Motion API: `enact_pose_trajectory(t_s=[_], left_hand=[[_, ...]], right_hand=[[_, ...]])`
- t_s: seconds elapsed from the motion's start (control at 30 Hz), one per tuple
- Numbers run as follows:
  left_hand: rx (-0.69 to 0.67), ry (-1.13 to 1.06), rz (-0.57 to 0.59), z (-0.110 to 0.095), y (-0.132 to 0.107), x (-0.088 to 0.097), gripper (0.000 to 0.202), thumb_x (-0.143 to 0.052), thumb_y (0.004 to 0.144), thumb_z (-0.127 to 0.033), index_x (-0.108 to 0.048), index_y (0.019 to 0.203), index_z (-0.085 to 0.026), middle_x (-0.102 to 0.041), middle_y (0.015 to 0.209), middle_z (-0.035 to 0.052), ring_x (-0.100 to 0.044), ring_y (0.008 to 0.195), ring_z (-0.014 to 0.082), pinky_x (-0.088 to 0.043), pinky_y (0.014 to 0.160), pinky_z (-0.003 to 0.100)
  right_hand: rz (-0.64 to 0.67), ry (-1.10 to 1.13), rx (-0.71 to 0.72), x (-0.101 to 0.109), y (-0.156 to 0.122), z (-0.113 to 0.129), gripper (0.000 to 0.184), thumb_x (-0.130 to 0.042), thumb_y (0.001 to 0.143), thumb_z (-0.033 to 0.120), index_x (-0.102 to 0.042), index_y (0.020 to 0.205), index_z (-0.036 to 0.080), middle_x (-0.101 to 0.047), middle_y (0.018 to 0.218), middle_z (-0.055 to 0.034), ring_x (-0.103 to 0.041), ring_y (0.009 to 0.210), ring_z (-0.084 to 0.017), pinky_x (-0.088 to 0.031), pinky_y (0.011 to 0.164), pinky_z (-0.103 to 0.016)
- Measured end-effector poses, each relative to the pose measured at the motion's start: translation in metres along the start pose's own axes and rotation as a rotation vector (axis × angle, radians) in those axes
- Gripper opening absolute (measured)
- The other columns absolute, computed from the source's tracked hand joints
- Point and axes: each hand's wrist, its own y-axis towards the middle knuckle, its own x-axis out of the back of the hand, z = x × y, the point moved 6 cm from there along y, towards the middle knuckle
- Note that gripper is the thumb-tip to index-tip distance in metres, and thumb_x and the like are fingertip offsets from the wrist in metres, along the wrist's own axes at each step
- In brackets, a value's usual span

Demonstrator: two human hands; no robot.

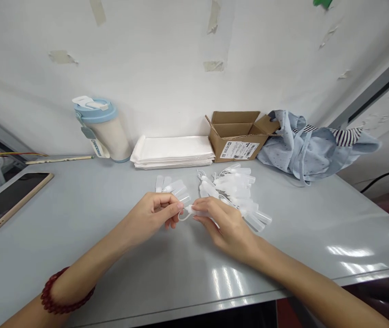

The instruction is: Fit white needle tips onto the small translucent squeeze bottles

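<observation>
In front of me, my right hand [220, 223] grips a small white plastic tube [190, 209] between thumb and fingers; most of its body is hidden by them. A thin white loop [183, 217] curves from the tube's left end. My left hand [162, 212] pinches at that same end, thumb against forefinger, touching the loop. Behind the left fingers lie several clear flat-ended tubes [177, 187]. Beyond the right hand is a loose pile of similar whitish translucent tubes [233, 184], some with thin loops.
At the back stand a blue-lidded tumbler [112, 132], a stack of white packets [174, 150] and an open cardboard box [237, 146]. A light-blue cloth bag [307, 150] slumps at right. A phone [10, 200] lies on the grey table [140, 282] at left.
</observation>
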Motion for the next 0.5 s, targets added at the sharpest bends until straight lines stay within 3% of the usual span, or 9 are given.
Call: enact_pose_trajectory(t_s=[0.2,0.37,0.43,0.5], left_hand=[[0.021,-0.042,0.133,0.007,0.0,-0.009,0.033,-0.05,0.089,-0.039,-0.058,0.066,-0.016,-0.055,0.061,-0.0029,-0.053,0.059,0.0116,-0.042,0.061,0.023],[0.053,0.046,0.167,0.005,-0.001,-0.006,0.035,-0.049,0.089,-0.042,-0.06,0.068,-0.017,-0.056,0.059,-0.0024,-0.054,0.057,0.0124,-0.042,0.058,0.024],[0.041,0.109,0.016,0.001,-0.004,0.01,0.034,-0.051,0.088,-0.043,-0.061,0.067,-0.017,-0.054,0.056,-0.0028,-0.053,0.056,0.0125,-0.042,0.058,0.024],[-0.026,0.156,-0.32,-0.007,-0.013,0.038,0.032,-0.053,0.087,-0.042,-0.061,0.067,-0.018,-0.055,0.058,-0.0025,-0.053,0.057,0.0128,-0.043,0.061,0.024]], right_hand=[[0.062,0.024,0.011,-0.001,0.001,0.002,0.02,-0.041,0.09,0.005,-0.051,0.101,0.019,-0.065,0.093,-0.0091,-0.063,0.087,-0.019,-0.055,0.07,-0.031],[0.231,0.038,-0.077,-0.007,0.002,-0.001,0.018,-0.045,0.093,0.013,-0.048,0.11,0.019,-0.061,0.104,-0.0105,-0.061,0.094,-0.019,-0.054,0.078,-0.033],[0.214,-0.025,-0.118,-0.001,0.004,-0.005,0.028,-0.05,0.092,0.019,-0.042,0.12,0.018,-0.055,0.116,-0.0142,-0.056,0.109,-0.023,-0.051,0.088,-0.04],[0.128,-0.096,-0.145,0.009,0.008,-0.01,0.041,-0.054,0.091,0.025,-0.036,0.127,0.017,-0.049,0.125,-0.0172,-0.048,0.119,-0.027,-0.047,0.093,-0.045]])
